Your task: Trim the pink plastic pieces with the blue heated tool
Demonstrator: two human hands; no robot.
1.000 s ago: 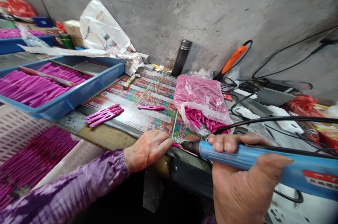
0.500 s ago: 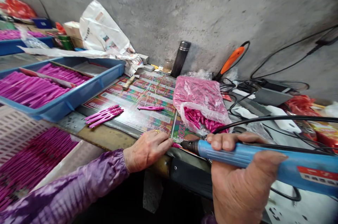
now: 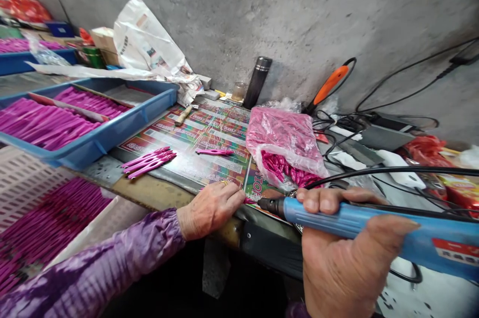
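My right hand [image 3: 342, 253] is wrapped round a blue electric screwdriver [image 3: 337, 220] with a black nose and a red-and-white label. It lies nearly level, its nose pointing left. At the bench's front edge my left hand [image 3: 212, 208] is closed on a slim pink plastic piece [image 3: 250, 200], mostly hidden under the fingers. The piece's visible end meets the screwdriver's nose; the bit itself I cannot make out. Behind my left hand lies a single pink piece [image 3: 214, 152], and to its left a small bunch of pink pieces [image 3: 149, 161].
An opened plastic bag [image 3: 284, 126] of pink parts sits behind the screwdriver. At left stand a divided blue tray [image 3: 108, 133] and, lower, a white basket [image 3: 32, 173], both with pink pieces. A black flask [image 3: 258, 82], a small hammer [image 3: 184, 116] and black cables [image 3: 374, 174] are around.
The screwdriver and my right hand have shifted very slightly to the right. My left hand stays on the pink piece, and the view has moved a little.
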